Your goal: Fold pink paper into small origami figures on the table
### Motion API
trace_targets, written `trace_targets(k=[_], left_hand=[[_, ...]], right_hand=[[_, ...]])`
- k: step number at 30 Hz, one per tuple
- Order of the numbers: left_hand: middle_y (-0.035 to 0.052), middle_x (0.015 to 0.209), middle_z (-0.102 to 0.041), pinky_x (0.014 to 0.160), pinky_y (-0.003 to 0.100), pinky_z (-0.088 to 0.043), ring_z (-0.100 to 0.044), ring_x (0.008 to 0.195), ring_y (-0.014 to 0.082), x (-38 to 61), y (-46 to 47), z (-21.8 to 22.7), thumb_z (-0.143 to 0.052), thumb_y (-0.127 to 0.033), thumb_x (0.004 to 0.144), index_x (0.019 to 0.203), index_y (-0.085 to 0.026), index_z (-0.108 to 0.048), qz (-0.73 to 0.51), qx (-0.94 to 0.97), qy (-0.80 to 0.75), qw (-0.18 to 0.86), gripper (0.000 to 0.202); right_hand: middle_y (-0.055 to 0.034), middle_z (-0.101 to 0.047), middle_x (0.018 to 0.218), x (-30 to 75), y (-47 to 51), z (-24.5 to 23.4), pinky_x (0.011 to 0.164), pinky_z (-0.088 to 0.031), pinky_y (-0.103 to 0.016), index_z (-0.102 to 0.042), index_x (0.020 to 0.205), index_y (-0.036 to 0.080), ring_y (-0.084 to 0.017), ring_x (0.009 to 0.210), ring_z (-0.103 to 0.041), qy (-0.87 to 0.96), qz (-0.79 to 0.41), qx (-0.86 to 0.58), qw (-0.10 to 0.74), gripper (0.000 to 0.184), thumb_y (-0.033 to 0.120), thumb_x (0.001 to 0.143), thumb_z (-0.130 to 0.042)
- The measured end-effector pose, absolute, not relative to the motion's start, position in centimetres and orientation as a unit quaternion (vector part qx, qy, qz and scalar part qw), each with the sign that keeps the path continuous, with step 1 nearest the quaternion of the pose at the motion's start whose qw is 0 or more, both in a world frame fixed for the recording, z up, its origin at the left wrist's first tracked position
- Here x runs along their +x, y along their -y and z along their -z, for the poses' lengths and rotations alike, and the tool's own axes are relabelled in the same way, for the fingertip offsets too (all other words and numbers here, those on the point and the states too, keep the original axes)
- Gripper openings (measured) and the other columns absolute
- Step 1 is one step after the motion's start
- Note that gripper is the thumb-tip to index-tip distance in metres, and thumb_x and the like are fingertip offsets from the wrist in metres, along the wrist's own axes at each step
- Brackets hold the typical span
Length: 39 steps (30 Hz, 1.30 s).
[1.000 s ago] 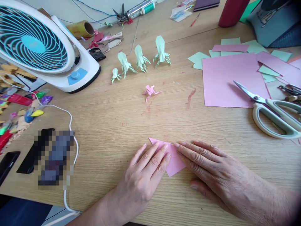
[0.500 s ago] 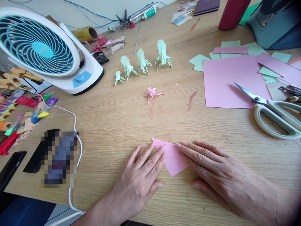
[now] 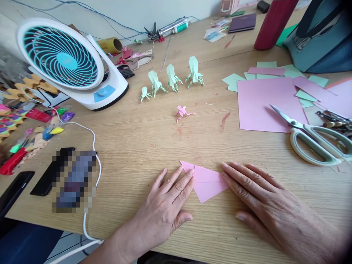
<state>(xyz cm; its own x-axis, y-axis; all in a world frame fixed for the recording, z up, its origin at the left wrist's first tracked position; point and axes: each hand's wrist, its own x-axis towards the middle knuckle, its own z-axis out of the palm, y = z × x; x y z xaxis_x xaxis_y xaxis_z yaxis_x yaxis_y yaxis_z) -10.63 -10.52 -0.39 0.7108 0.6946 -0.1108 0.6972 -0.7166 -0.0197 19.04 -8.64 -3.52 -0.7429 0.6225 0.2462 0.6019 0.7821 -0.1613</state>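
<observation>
A folded piece of pink paper [image 3: 206, 180] lies flat on the wooden table near its front edge, with a crease line running across it. My left hand [image 3: 165, 205] rests on the paper's left part, fingers stretched out and thumb apart. My right hand [image 3: 258, 198] lies flat too, its fingertips on the paper's right corner, which they partly hide. Beyond the hands stands a small pink origami frog [image 3: 183, 112]. Behind it several light green origami figures [image 3: 172, 79] stand in a row rising in size to the right.
Open-bladed scissors [image 3: 316, 137] lie partly on a pink sheet [image 3: 264, 99] at right, near green paper pieces [image 3: 233, 80]. A white fan [image 3: 114, 86], a white cable [image 3: 100, 161] and a pixelated object [image 3: 75, 181] are at left. A red bottle [image 3: 271, 27] and a blue bag [image 3: 324, 44] stand behind.
My right hand has slid to the right along the paper's top edge, baring more of its surface. My left hand stays on the left part. The camera view has shifted slightly.
</observation>
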Motion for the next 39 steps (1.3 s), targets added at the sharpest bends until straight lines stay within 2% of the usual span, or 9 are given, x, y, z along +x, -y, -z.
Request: trace_targets(k=[7, 10, 14, 17, 22, 28, 33, 36, 39], left_hand=[[0.0132, 0.156, -0.034, 0.113, 0.054, -0.031, -0.025, 0.145, 0.0308, -10.5, 10.5, 0.2, -0.038, -0.057, 0.096, 0.149, -0.011, -0.032, 0.007, 0.924, -0.383, 0.013, 0.071], [0.0124, 0.144, -0.050, 0.111, 0.053, -0.033, -0.039, 0.136, 0.0285, -9.8, 10.0, -0.1, -0.039, -0.052, 0.098, 0.136, -0.014, -0.050, -0.054, 0.914, -0.400, 0.030, 0.056], [0.0084, 0.117, -0.065, 0.098, 0.044, -0.043, -0.055, 0.112, 0.0237, -7.9, 8.7, -0.5, -0.046, -0.030, 0.099, 0.106, -0.016, -0.065, -0.122, 0.881, -0.457, 0.028, 0.025], [0.0066, 0.098, -0.064, 0.082, 0.042, -0.044, -0.055, 0.093, 0.0236, -6.7, 7.5, -0.7, -0.050, -0.030, 0.097, 0.096, -0.018, -0.064, -0.112, 0.849, -0.517, 0.005, 0.019], [0.0072, 0.112, -0.057, 0.088, 0.042, -0.040, -0.049, 0.105, 0.0261, -6.2, 5.9, -0.9, -0.068, -0.036, 0.086, 0.107, -0.020, -0.060, -0.091, 0.838, -0.534, 0.066, 0.027], [0.0031, 0.100, -0.059, 0.087, 0.036, -0.036, -0.050, 0.101, 0.0240, -5.8, 4.9, -1.9, -0.079, -0.031, 0.073, 0.081, -0.019, -0.054, -0.072, 0.803, -0.550, 0.216, 0.029], [-0.0048, 0.080, -0.063, 0.077, 0.028, -0.037, -0.057, 0.080, 0.0159, -5.4, 4.4, -2.8, -0.070, -0.015, 0.074, 0.087, -0.021, -0.055, -0.066, 0.808, -0.507, 0.292, 0.021], [-0.0062, 0.075, -0.062, 0.066, 0.024, -0.037, -0.058, 0.074, 0.0138, -5.2, 3.6, -3.7, -0.073, -0.017, 0.070, 0.090, -0.022, -0.059, -0.057, 0.819, -0.473, 0.321, 0.025], [-0.0061, 0.071, -0.060, 0.060, 0.022, -0.035, -0.057, 0.069, 0.0134, -5.5, 2.1, -4.6, -0.075, -0.017, 0.067, 0.090, -0.022, -0.063, -0.063, 0.821, -0.442, 0.357, 0.027]], right_hand=[[-0.0123, -0.029, 0.159, 20.6, 9.7, 3.5, 0.111, -0.035, -0.052, -0.027, 0.154, 0.010, -0.033, 0.142, -0.033, 0.925, 0.029, -0.366, 0.103, 0.072, 0.047, 0.095, -0.048], [-0.0123, -0.030, 0.159, 20.4, 9.8, 3.1, 0.110, -0.037, -0.051, -0.025, 0.154, 0.011, -0.031, 0.143, -0.033, 0.925, 0.037, -0.366, 0.095, 0.070, 0.044, 0.096, -0.047], [-0.0122, -0.029, 0.159, 20.2, 9.8, 2.9, 0.112, -0.036, -0.052, -0.022, 0.155, 0.012, -0.030, 0.144, -0.030, 0.923, 0.031, -0.373, 0.086, 0.069, 0.041, 0.097, -0.046], [-0.0125, -0.030, 0.159, 20.1, 10.0, 2.9, 0.112, -0.035, -0.053, -0.020, 0.155, 0.013, -0.029, 0.144, -0.030, 0.920, 0.024, -0.380, 0.089, 0.068, 0.038, 0.098, -0.047], [-0.0127, -0.031, 0.158, 20.1, 10.2, 3.1, 0.114, -0.033, -0.053, -0.018, 0.156, 0.016, -0.029, 0.145, -0.030, 0.914, 0.010, -0.392, 0.101, 0.068, 0.035, 0.098, -0.048], [-0.0111, -0.036, 0.156, 20.3, 10.3, 3.2, 0.116, -0.031, -0.050, -0.028, 0.154, 0.020, -0.029, 0.141, -0.036, 0.898, -0.046, -0.415, 0.143, 0.062, 0.034, 0.097, -0.049], [-0.0119, -0.058, 0.134, 18.8, 8.8, 2.0, 0.103, -0.044, -0.048, -0.047, 0.139, 0.023, -0.029, 0.122, -0.055, 0.830, -0.158, -0.483, 0.231, 0.049, 0.027, 0.091, -0.054], [-0.0072, -0.068, 0.104, 17.4, 7.0, 0.8, 0.081, -0.051, -0.035, -0.065, 0.112, 0.022, -0.022, 0.091, -0.065, 0.799, -0.268, -0.477, 0.247, 0.026, 0.029, 0.087, -0.059], [0.0013, -0.060, 0.067, 16.3, 5.2, -0.1, 0.055, -0.038, -0.026, -0.067, 0.075, 0.020, -0.013, 0.061, -0.052, 0.782, -0.351, -0.473, 0.203, 0.018, 0.034, 0.085, -0.062]])
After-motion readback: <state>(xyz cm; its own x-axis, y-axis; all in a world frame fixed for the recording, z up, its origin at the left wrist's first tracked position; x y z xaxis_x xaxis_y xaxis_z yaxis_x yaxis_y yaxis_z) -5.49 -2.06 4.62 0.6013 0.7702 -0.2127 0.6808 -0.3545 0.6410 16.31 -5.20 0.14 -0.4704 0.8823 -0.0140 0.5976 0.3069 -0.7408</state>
